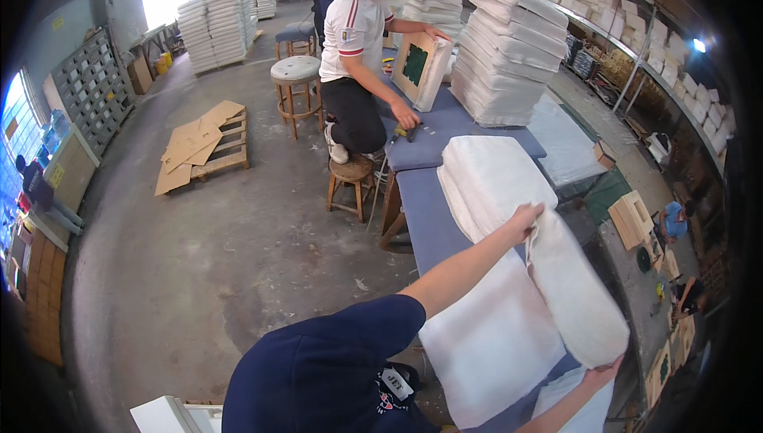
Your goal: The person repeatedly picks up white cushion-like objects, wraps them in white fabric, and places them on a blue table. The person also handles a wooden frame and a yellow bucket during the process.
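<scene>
A long white padded cushion (574, 294) stands tilted on its edge at the right of the blue-covered table (429, 218). My left hand (524, 221) is closed on its far top corner. At the near end, my right hand (606, 372) grips the lower corner, its fingers partly hidden by the cushion. Below and to the left lies a flat white sheet of batting (493, 345), which hangs a little over the table's near edge. Just beyond my left hand rests a stack of folded white padding (494, 178).
A co-worker (358, 51) kneels on a wooden stool (350, 178) across the table, one hand on a padded frame (421, 67), the other at a hand tool (405, 132). Beside them rises a tall pile of white cushions (509, 51). Cardboard lies on a pallet (208, 143) at left.
</scene>
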{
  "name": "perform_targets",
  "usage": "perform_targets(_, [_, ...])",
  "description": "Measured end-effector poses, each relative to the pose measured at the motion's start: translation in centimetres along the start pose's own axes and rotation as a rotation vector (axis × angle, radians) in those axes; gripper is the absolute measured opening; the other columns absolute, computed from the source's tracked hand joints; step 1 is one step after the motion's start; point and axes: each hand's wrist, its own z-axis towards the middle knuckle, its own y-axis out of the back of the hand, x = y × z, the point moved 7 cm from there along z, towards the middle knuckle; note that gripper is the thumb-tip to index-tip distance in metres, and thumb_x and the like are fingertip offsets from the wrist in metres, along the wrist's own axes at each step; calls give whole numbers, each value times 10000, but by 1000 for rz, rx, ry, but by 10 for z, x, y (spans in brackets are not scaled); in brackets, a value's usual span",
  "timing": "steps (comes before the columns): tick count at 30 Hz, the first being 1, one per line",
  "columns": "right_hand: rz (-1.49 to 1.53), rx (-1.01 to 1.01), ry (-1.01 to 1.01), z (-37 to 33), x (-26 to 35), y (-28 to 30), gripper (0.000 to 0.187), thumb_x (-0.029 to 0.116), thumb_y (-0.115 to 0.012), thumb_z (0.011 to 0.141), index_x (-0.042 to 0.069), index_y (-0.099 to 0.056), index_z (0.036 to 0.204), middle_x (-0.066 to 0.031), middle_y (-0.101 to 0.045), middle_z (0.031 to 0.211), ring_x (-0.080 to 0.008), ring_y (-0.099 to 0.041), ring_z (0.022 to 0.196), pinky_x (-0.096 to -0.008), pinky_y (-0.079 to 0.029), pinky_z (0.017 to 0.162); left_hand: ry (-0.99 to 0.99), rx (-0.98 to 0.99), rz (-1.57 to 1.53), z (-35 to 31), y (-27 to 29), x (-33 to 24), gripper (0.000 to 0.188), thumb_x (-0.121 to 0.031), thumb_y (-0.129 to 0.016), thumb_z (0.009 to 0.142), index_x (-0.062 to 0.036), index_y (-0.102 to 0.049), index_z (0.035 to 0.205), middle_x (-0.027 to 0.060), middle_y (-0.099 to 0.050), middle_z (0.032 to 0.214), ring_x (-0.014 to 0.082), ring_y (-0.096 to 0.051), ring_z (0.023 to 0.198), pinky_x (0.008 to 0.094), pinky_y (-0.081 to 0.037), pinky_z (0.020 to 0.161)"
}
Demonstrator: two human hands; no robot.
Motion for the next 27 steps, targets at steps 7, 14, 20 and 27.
perform_targets(7, [-79,93,198,-94,17,34,598,382,-521,971,4,-410,1421,-167,-452,1442,-326,-450,1301,-463,-335,1103,74,217,-52,-82,33,-21,514,-425,-574,956,-112,-509,1360,41,-546,1345,176,-504,1243,404,-346,1080])
perform_targets(14, [-382,-167,-204,-196,-151,189,600,392,-502,972,21,-394,1432,-156,-422,1462,-328,-425,1318,-482,-322,1106,389,-165,322,-106,256,147,543,-420,-590,934,-79,-518,1351,86,-514,1375,254,-445,1287,513,-380,1030])
perform_targets(20, [-426,-189,-291,-225,-201,224,602,401,-486,974,36,-380,1440,-146,-397,1479,-330,-404,1333,-498,-311,1109,433,-331,580,-128,331,202,483,-423,-603,898,-68,-622,1226,96,-614,1194,276,-571,1083,478,-490,852])
perform_targets(27, [-409,-157,-277,-228,-199,215,604,412,-467,976,53,-364,1451,-135,-367,1499,-332,-379,1351,-517,-298,1113,435,-397,671,-127,341,200,428,-413,-600,910,-90,-675,1179,94,-655,1150,261,-617,1024,445,-515,820])
